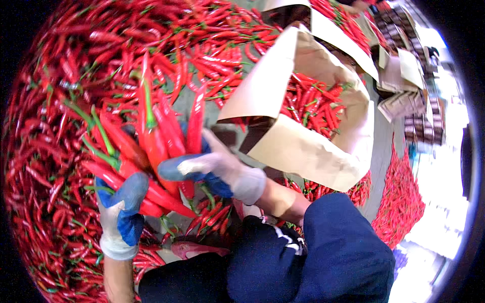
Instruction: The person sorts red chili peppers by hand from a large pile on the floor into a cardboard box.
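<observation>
A bunch of large red chili peppers (155,151) with green stems is held up between my two gloved hands. My left hand (123,212), in a white and blue coated work glove, grips the bunch from below at its left. From the right, my right hand (216,166), gloved alike, closes around the same bunch, thumb in front. Beyond my right hand stands an open cardboard box (303,161) with raised flaps and a brown paper lining (356,102). Loose red chilies (314,106) lie inside it.
A large heap of red chilies (49,151) spreads over the left and far side. Another chili pile (399,204) lies on the grey floor (382,151) at right. More open boxes (401,72) and stacked cartons (424,123) stand beyond. A person's hand (358,7) shows at the top.
</observation>
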{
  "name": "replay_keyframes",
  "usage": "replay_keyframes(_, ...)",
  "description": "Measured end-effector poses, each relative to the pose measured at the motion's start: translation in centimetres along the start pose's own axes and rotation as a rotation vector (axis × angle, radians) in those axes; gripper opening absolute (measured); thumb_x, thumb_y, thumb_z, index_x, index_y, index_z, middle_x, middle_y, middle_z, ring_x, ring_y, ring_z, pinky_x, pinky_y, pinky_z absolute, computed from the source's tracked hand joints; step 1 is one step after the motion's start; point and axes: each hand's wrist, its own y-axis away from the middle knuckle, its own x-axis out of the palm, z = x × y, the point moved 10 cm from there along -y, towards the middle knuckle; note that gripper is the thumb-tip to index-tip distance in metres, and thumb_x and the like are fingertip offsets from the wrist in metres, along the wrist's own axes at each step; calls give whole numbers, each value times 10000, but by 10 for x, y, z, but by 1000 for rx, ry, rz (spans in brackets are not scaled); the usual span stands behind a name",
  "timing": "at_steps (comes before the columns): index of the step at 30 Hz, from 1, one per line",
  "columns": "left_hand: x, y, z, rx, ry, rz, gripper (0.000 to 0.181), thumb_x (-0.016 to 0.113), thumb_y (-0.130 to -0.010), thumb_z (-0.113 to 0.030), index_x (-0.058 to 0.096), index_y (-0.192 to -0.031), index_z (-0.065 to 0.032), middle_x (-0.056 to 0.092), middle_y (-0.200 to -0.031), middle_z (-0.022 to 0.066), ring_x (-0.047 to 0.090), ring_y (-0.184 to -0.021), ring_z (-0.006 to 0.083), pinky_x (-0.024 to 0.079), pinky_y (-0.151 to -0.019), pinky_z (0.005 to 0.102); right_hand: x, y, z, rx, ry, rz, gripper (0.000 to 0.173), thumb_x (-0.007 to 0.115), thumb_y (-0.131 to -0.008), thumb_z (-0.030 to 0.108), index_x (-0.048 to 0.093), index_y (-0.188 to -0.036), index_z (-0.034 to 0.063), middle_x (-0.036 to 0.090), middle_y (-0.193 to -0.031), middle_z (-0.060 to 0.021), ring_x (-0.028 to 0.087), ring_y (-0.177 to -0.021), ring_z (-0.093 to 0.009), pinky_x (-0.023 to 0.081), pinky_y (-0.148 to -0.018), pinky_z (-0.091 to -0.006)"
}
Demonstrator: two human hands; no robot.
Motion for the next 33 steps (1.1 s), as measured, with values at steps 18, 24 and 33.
replay_keyframes(18,412,-3,123,831,-1258,1213,556,716,-714,-142,530,-1232,-63,586,-1095,168,607,-927,347,505,-806,389,-348,271,249,-114,956,-894,611,762,-681,55,525,-1237,-35,588,-1179,-119,559,-1041,-164,492,-868,-295)
replay_keyframes(24,370,-12,87,729,-1150,1044,405,711,-712,-71,618,-1106,-58,632,-956,138,625,-801,352,517,-725,372,-378,227,259,-103,1433,-956,494,697,-757,309,600,-1156,35,671,-987,-151,640,-905,-240,496,-816,-340)
replay_keyframes(33,299,-1,59,743,-1369,1008,379,693,-679,-79,642,-1055,-65,637,-969,149,629,-821,344,514,-727,414,-419,196,259,270,1866,-1176,515,731,-728,304,571,-1147,51,652,-1054,-166,615,-977,-337,478,-834,-395)
